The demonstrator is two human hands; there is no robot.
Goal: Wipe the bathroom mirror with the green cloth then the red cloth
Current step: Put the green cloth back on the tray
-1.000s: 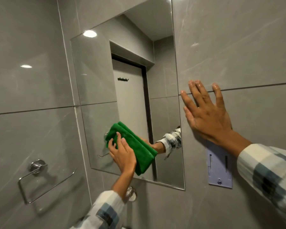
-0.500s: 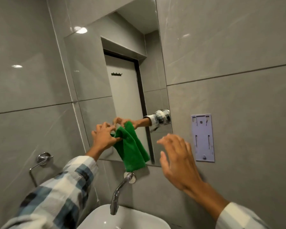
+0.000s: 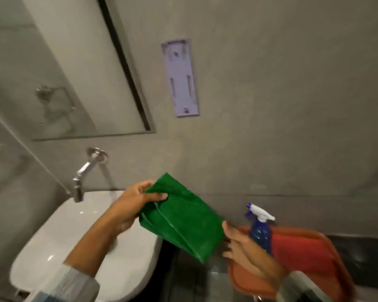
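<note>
Our left hand point(image 3: 131, 205) pinches the upper corner of the green cloth point(image 3: 181, 219), thumb on top and fingers point(image 3: 159, 196) curled onto its nubby microfibre face. The cloth is folded into a flat, layered rectangle, held tilted in the air between the glossy white basin point(image 3: 74, 243) and the tray point(image 3: 327, 277). Our right hand point(image 3: 244, 251) meets the cloth's lower edge with fingers half open; we cannot tell whether they grip it. Beyond that hand, the rounded reddish-brown plastic tray carries a flat red cloth point(image 3: 297, 247) and a blue spray bottle point(image 3: 260, 229) with a white trigger head. The mirror point(image 3: 52, 68) hangs at upper left on smooth grey tiles, above a chrome tap point(image 3: 83, 171). A pale rectangular plastic bracket point(image 3: 181, 77) is fixed to the wall beside it.
</note>
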